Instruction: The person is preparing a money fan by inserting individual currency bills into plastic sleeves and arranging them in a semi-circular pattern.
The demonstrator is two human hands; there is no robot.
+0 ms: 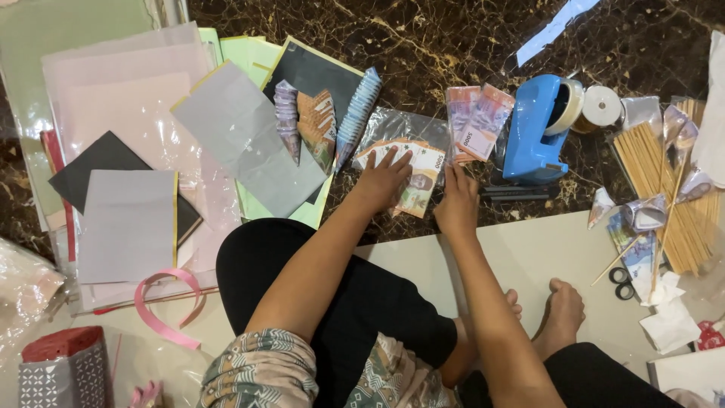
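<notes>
Dark veined marble floor [453, 38] spreads out under a person sitting cross-legged, with craft things scattered all round. Both hands are down on a fan of banknotes [411, 170] lying just ahead of the knees. Left hand [384, 180] rests flat on the fan with fingers spread, pressing rather than gripping. Right hand [458, 204] sits at the fan's right edge, fingers curled down; whether it pinches a note I cannot tell. Just beyond the fan lies a clear plastic sleeve [400, 125], and beside that a second bunch of notes [478, 121] leans against a blue tape dispenser [538, 128]. Three cones of folded notes [321, 125] lie on coloured paper sheets [136, 128] to the left. Far right, a bundle of wooden skewers [664, 189]; near left, a pink ribbon [162, 306].
</notes>
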